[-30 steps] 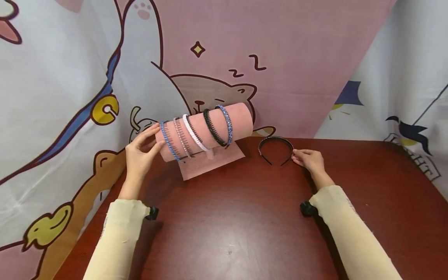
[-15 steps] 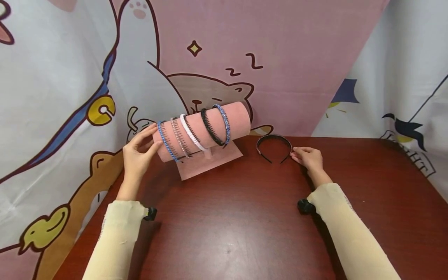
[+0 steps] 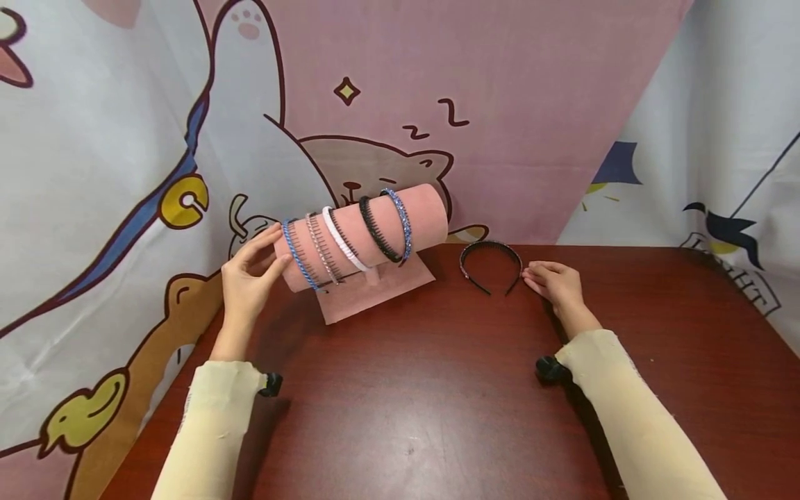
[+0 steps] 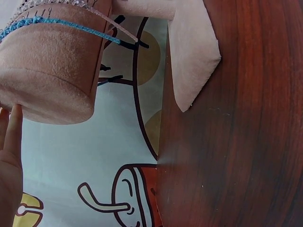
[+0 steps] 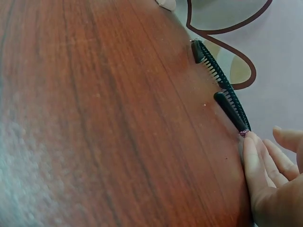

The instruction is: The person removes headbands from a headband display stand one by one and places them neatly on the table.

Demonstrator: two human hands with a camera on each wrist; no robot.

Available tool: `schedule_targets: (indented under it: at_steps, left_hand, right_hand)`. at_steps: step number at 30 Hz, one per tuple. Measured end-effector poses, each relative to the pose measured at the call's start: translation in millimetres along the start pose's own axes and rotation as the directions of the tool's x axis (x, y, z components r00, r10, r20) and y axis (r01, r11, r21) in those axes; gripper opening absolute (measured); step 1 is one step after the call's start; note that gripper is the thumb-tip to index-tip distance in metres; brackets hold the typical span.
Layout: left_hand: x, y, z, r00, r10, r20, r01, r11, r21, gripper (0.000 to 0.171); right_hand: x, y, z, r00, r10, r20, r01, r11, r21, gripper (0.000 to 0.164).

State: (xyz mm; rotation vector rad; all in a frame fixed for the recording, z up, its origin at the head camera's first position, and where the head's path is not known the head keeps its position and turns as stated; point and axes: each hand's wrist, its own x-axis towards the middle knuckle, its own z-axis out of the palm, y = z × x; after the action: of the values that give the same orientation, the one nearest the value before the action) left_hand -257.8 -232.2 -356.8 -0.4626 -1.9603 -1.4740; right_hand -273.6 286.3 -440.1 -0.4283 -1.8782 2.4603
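In the head view a pink padded roll [image 3: 425,208] on a flat base [image 3: 400,290] carries several toothed headbands, among them a blue one [image 3: 298,255], a white one [image 3: 340,239] and a black one [image 3: 377,232]. My left hand [image 3: 245,283] touches the roll's left end. Its straight fingertips [image 4: 16,113] meet the end face in the left wrist view. A separate black headband [image 3: 489,244] with fine teeth stands on the table to the right. My right hand [image 3: 557,286] is beside it, fingertips [image 5: 251,142] right at its near side and thumb apart from them.
The dark red wooden table [image 3: 400,389] runs back to a cartoon-printed cloth [image 3: 525,104] close behind the stand and the loose headband. More printed cloth [image 3: 94,208] hangs along the left.
My right hand has eased slightly to the right, its fingertips now at the headband's outer edge. The headband's lower ends have shifted a little to the right. My left hand keeps its place.
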Motion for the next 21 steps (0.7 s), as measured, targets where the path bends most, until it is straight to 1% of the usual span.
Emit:
schedule_targets:
  at_steps: [3, 6, 13, 15, 21]
  left_hand:
    - [-0.4, -1.0, -0.1, 1.000, 0.006, 0.003, -0.006, 1.000, -0.011, 0.040]
    - [-0.8, -1.3, 0.4, 1.000, 0.007, 0.006, -0.007, 1.000, -0.017, 0.040]
    - [-0.3, 0.7, 0.5, 1.000, 0.003, 0.007, -0.003, 1.000, -0.009, 0.040]
    - [0.0, 3.6, 0.6, 1.000, 0.001, 0.007, -0.001, 1.000, -0.009, 0.039]
    - [-0.8, 22.1, 1.8, 1.000, 0.005, 0.014, -0.005, 1.000, -0.027, 0.037]
  right_hand:
    - [-0.4, -0.3, 0.1, 1.000, 0.001, -0.001, -0.001, 1.000, -0.022, 0.006]
    - [-0.8, -0.7, 0.3, 1.000, 0.010, -0.003, -0.010, 1.000, -0.021, 0.006]
    - [-3.5, -3.9, 4.5, 1.000, 0.024, 0.002, -0.024, 1.000, 0.013, 0.006]
    - [-3.9, -4.7, 6.4, 1.000, 0.019, 0.012, -0.019, 1.000, 0.024, 0.008]
    - [-4.3, -5.9, 11.2, 1.000, 0.012, 0.028, -0.012, 0.999, 0.031, 0.015]
